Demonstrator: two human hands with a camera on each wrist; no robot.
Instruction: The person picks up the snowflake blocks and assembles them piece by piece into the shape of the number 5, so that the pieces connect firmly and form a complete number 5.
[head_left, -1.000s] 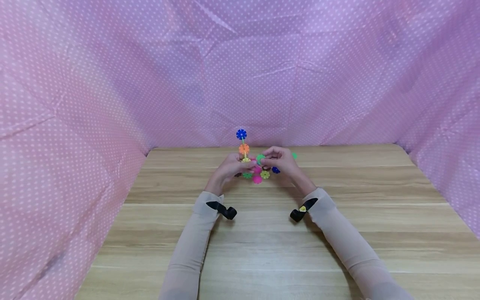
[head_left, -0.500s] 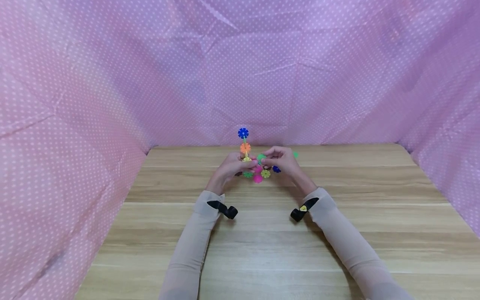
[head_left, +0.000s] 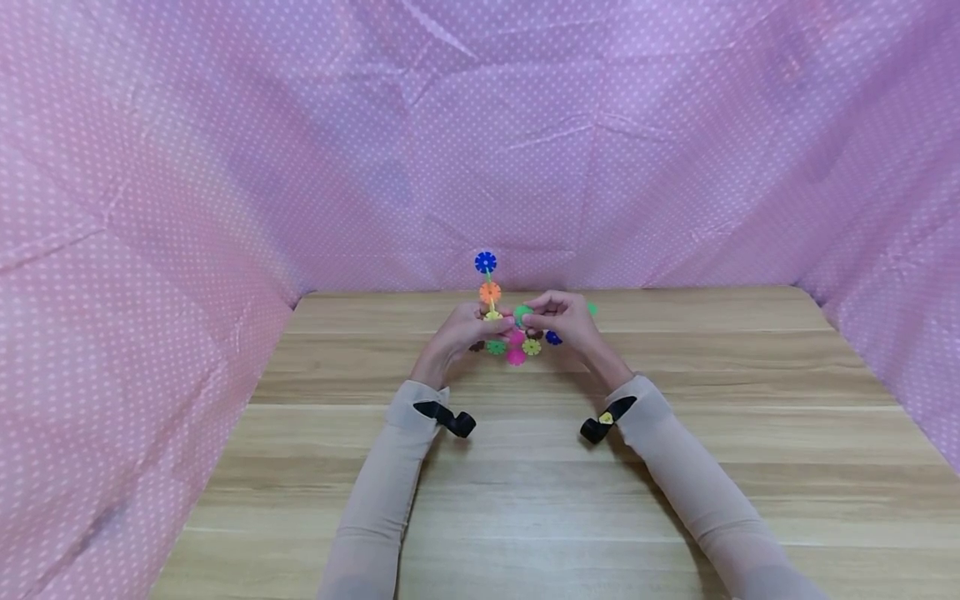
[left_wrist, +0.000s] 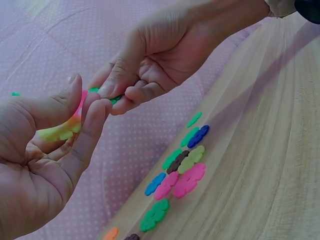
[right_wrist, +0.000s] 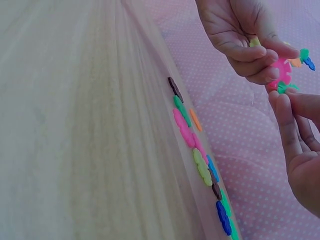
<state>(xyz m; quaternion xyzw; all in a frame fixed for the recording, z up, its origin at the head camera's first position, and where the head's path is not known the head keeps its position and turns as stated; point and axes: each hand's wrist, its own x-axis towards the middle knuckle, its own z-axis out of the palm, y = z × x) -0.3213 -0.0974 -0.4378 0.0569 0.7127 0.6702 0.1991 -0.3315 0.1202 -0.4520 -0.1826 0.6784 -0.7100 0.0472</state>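
Above the table's far side, my left hand [head_left: 459,335] grips a joined string of notched plastic snowflake discs. A blue disc [head_left: 486,262] tops it, with an orange disc [head_left: 490,292] and a yellow disc [head_left: 492,317] below. Between the two hands, a pink disc [right_wrist: 281,73] of the same string shows in the right wrist view. My right hand [head_left: 567,323] pinches a green snowflake disc [head_left: 522,315] between thumb and fingers. Its edge meets the pink disc, right at the left fingertips. Fingers partly cover both discs.
Several loose discs lie on the wooden table [head_left: 495,500] under the hands, among them a pink disc [left_wrist: 190,180], a green disc [left_wrist: 154,215] and a dark blue disc [left_wrist: 198,136]. They sit near the far edge, with a pink dotted cloth [head_left: 480,167] behind.
The string of discs has risen slightly, its blue top moving up in the head view. Both hands keep their grips and stay nearly in place, and the green disc has turned a little.
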